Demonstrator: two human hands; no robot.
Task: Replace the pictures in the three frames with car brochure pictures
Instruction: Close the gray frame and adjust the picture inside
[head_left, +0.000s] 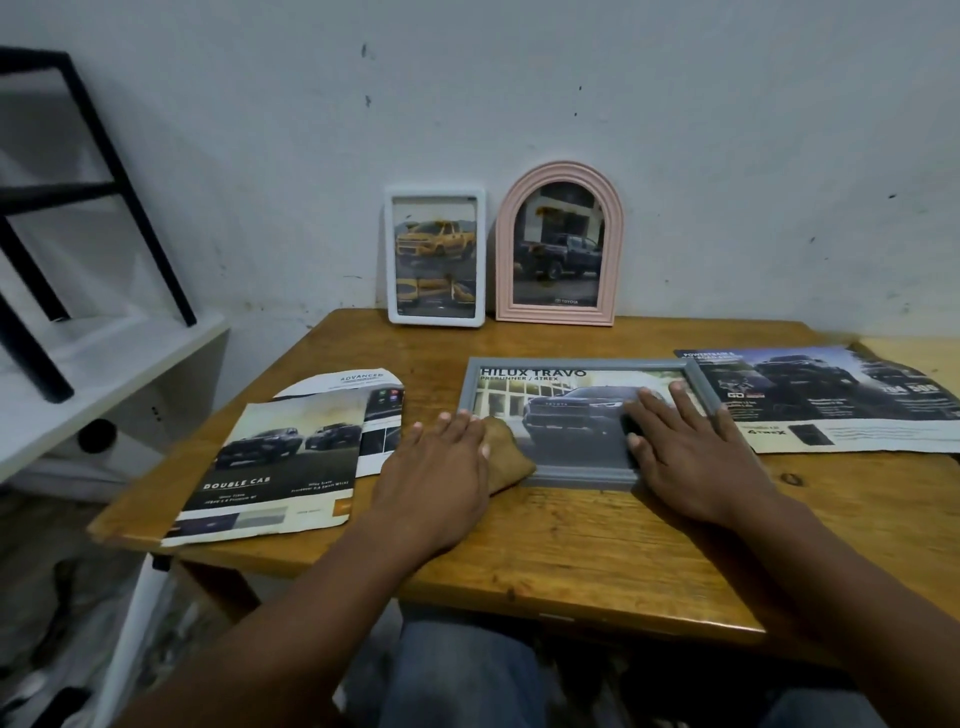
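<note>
Neither hand grasps anything: left-hand grip (441, 457) lies flat, fingers straight, on a tan cloth (511, 460) at the left edge of the grey rectangular picture frame (582, 475). Right-hand grip (691, 447) lies flat on its glass. The frame lies mid wooden bench (571, 561), a truck brochure picture inside.

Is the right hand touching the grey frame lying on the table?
Touching. The head view shows the right hand lying flat on the grey frame, spread across its front and right edge with no gap.
</note>
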